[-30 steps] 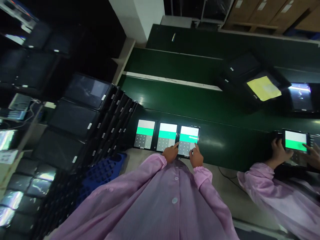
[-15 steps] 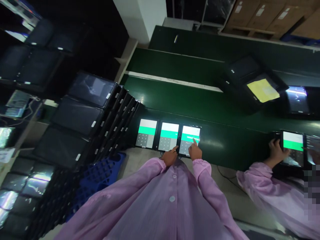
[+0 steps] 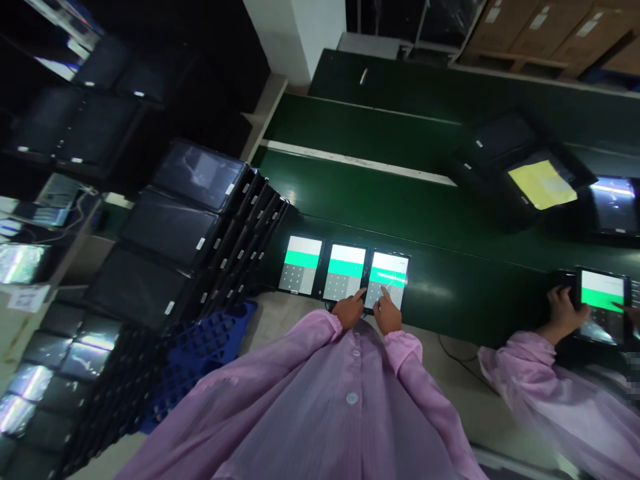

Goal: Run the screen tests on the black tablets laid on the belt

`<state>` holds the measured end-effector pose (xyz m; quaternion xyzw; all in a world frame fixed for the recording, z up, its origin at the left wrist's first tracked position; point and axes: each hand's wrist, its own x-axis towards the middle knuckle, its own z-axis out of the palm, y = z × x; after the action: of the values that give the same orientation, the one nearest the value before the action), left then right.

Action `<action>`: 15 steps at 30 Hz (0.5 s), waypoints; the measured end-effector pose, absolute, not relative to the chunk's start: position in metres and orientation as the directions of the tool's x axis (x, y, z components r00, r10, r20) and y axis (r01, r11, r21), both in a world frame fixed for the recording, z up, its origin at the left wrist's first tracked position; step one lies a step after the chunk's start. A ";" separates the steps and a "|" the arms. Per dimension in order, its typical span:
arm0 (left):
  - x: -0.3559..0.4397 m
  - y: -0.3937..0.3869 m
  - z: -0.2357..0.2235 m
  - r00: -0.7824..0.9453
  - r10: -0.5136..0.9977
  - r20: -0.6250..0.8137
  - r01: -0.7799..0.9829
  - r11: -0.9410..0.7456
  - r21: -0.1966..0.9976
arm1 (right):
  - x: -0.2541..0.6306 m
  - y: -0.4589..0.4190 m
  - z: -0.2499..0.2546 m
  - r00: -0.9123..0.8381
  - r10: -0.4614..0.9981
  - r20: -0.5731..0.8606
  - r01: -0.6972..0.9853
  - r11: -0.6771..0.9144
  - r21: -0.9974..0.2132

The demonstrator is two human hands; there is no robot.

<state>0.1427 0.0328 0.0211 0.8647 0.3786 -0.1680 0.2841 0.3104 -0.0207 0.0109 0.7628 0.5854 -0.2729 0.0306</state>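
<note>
Three lit tablets lie side by side at the table's front edge: the left tablet (image 3: 303, 261), the middle tablet (image 3: 345, 267) and the right tablet (image 3: 389, 270). Each screen shows a white band, a green band and a grey number keypad. My right hand (image 3: 387, 315) has its index finger stretched onto the right tablet's keypad, the other fingers curled, holding nothing. At the gap between the middle and right tablets is my left hand (image 3: 349, 310), index finger extended near the right tablet's lower left edge and the rest bent. Small digits show at the top of the right screen.
Stacks of dark tablets in trays (image 3: 155, 283) stand at my left, beside a blue plastic pallet (image 3: 203, 360). A co-worker's hand (image 3: 563, 313) holds another lit tablet (image 3: 603, 293) at right. Dark trays with a yellow sheet (image 3: 543, 185) sit farther back on the green table (image 3: 360, 203).
My right index finger has moved down from the green band to the keypad. Digits have appeared on the right tablet's screen. The whole view has shifted slightly.
</note>
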 end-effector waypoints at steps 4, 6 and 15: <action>0.154 0.040 0.024 0.663 0.553 -0.506 0.742 -0.575 0.344 | 0.306 -0.018 0.007 0.153 0.872 -0.464 0.912 -0.305 -0.274; 0.162 0.043 0.021 0.674 0.544 -0.500 0.731 -0.588 0.346 | 0.314 -0.016 0.007 0.177 0.870 -0.460 0.913 -0.320 -0.254; 0.169 0.051 0.011 0.678 0.536 -0.503 0.731 -0.564 0.385 | 0.347 0.000 0.004 0.320 0.837 -0.444 0.903 -0.411 -0.124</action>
<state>0.1690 0.0513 0.0106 0.8684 0.3645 -0.1671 0.2918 0.3474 -0.0004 0.0037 0.8092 0.5376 -0.2254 0.0733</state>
